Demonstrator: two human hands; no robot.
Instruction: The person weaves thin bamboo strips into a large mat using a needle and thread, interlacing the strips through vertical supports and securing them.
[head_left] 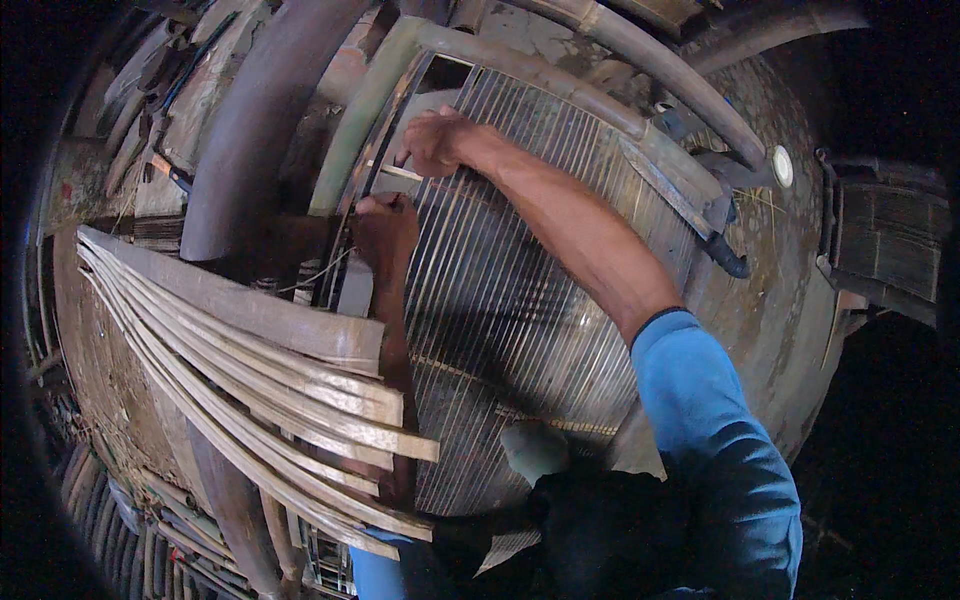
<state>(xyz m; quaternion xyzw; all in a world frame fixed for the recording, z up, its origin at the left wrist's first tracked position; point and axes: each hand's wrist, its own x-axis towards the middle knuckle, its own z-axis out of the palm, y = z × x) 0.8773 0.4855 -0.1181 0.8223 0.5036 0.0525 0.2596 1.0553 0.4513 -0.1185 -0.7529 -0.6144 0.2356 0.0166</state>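
Note:
Beneath my hands lies a panel of thin, parallel bamboo slats (560, 130) within a bamboo pole frame (540, 65). My left hand (388, 232) is closed at the panel's left edge, its fingers curled together; what they grip is hidden. A thin pale strand (335, 265) runs up beside that hand. Just beyond it my right hand (436, 143) is closed too, knuckles up, above the same edge. Close under its fingers a short light strip (402, 172) crosses the slats. Whether the right fingers pinch it cannot be made out.
A bundle of split bamboo strips (250, 375) juts over my left forearm. On the panel's right side rests a broad blade (665, 190) with a dark handle (728, 257). A thick bamboo pole (255, 120) stands at the left. My foot (535, 450) is on the panel's near part.

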